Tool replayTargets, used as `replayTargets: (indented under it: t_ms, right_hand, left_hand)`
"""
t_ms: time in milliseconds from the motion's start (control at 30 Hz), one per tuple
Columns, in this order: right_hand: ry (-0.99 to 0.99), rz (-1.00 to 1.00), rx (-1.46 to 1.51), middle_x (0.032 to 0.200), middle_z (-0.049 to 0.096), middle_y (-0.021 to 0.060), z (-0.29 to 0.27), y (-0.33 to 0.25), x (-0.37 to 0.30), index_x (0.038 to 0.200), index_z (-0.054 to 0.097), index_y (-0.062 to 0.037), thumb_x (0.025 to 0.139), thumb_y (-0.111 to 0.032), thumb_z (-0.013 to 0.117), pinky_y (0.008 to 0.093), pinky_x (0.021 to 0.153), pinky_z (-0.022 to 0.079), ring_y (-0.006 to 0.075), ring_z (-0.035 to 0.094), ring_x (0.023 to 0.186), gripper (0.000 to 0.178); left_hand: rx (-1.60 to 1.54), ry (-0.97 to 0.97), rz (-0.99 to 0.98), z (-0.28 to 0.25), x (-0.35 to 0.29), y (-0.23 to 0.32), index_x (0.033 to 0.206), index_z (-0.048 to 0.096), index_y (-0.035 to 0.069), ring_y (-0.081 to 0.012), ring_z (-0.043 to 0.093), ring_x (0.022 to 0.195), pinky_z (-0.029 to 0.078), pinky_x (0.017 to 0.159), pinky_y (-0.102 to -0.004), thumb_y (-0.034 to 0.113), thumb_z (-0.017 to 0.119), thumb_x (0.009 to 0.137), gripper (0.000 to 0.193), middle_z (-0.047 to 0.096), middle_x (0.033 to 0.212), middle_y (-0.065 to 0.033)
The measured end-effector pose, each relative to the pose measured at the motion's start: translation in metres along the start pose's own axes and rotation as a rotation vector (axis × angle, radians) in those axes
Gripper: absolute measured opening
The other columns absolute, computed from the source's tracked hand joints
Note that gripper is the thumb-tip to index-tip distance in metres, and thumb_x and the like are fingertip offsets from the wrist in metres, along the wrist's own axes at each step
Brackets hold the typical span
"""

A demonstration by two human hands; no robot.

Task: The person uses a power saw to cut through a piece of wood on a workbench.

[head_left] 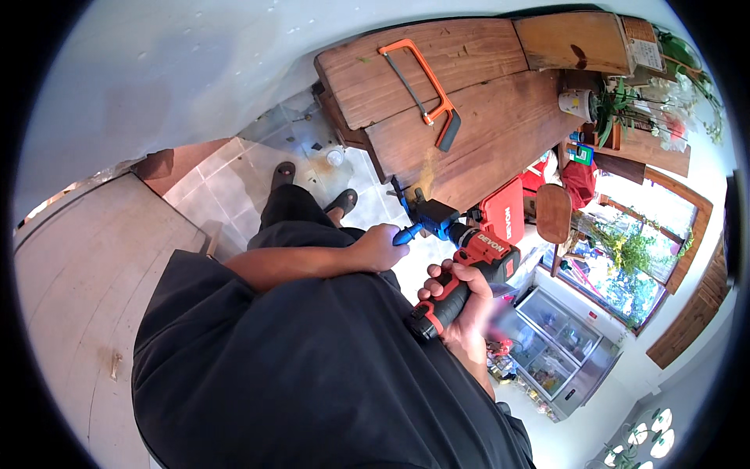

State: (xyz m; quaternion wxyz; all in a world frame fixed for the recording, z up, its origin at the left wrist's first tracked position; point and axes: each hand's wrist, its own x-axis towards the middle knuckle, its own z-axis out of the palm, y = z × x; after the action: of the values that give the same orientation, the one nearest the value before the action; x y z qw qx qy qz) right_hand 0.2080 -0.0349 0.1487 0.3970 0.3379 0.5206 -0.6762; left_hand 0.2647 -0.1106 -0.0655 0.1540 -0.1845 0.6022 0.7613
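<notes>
Fingers of the right hand (472,306) are curled round the black-and-red grip of a red-and-black cordless power drill (488,252); whether any of them presses the trigger, I cannot tell. Fingers of the left hand (376,248) are closed in a fist on a blue rod-like handle (405,235), which reaches toward a boxy blue-and-black attachment (437,213) at the drill's front end. Both tools sit before the person's body, the attachment close to the near edge of a long brown wooden table (500,117); contact there is unclear. Pale yellow dust (426,173) lies on the wood by that edge. Farther along the tabletop rests 1 orange-framed hacksaw with a black grip (426,82). Beside the table are a red plastic case (504,209) and a round-cornered wooden stool (554,213). Below, 2 dark slippers (344,200) stand on pale floor tiles (215,180).
</notes>
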Motion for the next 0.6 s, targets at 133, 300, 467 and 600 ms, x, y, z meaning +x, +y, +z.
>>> replayTargets:
  t_ms: [133, 300, 467, 600]
  right_hand:
    - [0.036, 0.012, 0.006, 0.089, 0.062, 0.0166, 0.003, -0.001, -0.001, 0.097, 0.054, -0.0023, 0.085, -0.015, 0.061, 0.0433, 0.068, 0.054, 0.0235, 0.06, 0.066, 0.019]
    - [0.062, 0.005, 0.01, 0.085, 0.059, 0.0132, 0.012, -0.001, 0.0, 0.095, 0.054, -0.003, 0.083, -0.015, 0.062, 0.0396, 0.065, 0.052, 0.0218, 0.056, 0.064, 0.019]
    - [0.071, 0.006, -0.004, 0.083, 0.058, 0.011, 0.013, 0.0, -0.003, 0.096, 0.054, -0.0035, 0.083, -0.015, 0.061, 0.0382, 0.065, 0.051, 0.0207, 0.055, 0.063, 0.019]
    - [0.098, 0.013, 0.02, 0.081, 0.057, 0.0102, 0.017, -0.002, -0.004, 0.097, 0.054, -0.0032, 0.083, -0.015, 0.061, 0.0374, 0.065, 0.05, 0.0206, 0.055, 0.064, 0.019]
  left_hand:
    - [0.01, -0.013, -0.054, -0.003, -0.002, 0.007, 0.079, 0.062, -0.002, -0.0389, 0.065, 0.072, 0.05, 0.07, -0.0475, 0.029, 0.065, 0.082, 0.031, 0.065, 0.074, -0.0239]
    - [0.027, 0.002, -0.038, -0.002, -0.002, 0.007, 0.079, 0.062, -0.002, -0.0386, 0.065, 0.073, 0.049, 0.07, -0.0474, 0.029, 0.065, 0.082, 0.031, 0.065, 0.075, -0.0243]
    - [0.012, 0.005, -0.065, -0.003, -0.004, 0.01, 0.079, 0.062, -0.002, -0.0378, 0.066, 0.073, 0.049, 0.07, -0.0469, 0.029, 0.066, 0.082, 0.03, 0.065, 0.074, -0.024]
    - [0.031, 0.034, -0.005, 0.002, 0.0, 0.001, 0.078, 0.062, -0.002, -0.037, 0.066, 0.072, 0.049, 0.069, -0.0467, 0.028, 0.066, 0.082, 0.031, 0.064, 0.073, -0.0237]
